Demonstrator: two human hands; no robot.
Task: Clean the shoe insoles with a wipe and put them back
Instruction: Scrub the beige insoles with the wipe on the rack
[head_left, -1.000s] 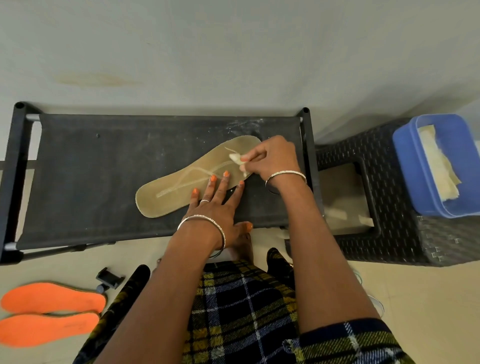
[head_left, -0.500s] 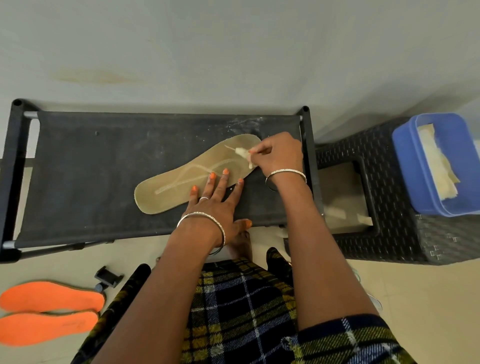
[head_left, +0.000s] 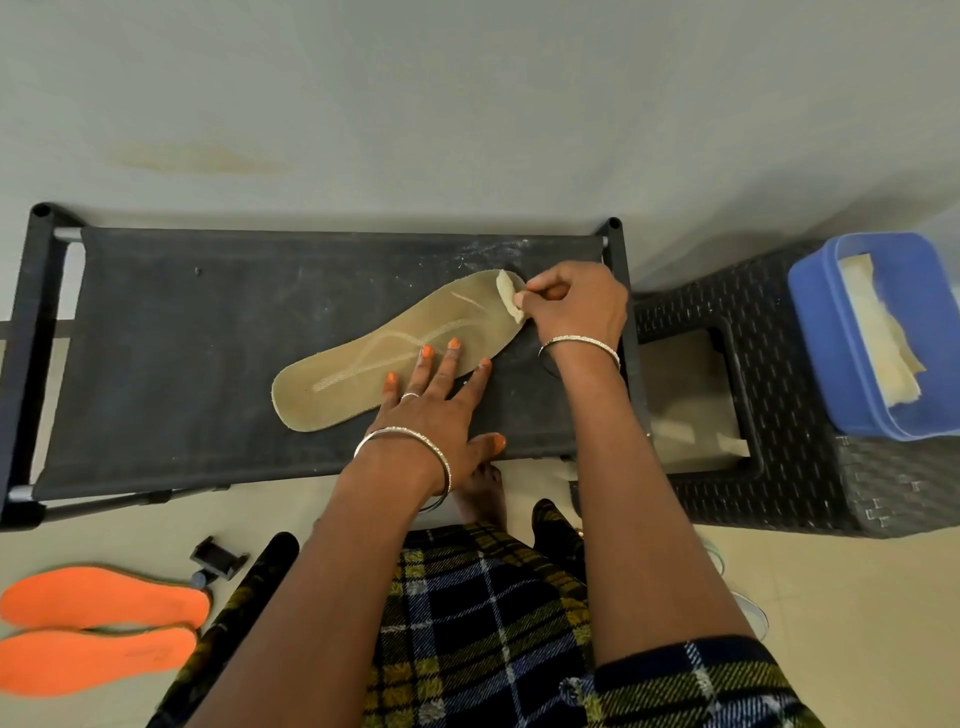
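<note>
The right hand is pinching a small pale wipe at the far tip of the flat tan insole lying on the black fabric rack, the left hand is pressing it flat-fingered, and the wiping step is probably calling for a stroke back toward the other end.

A home, it seems: a black fabric shoe rack against a plain wall, a woven stool at its right, 2 orange insoles on the near-left floor.
</note>
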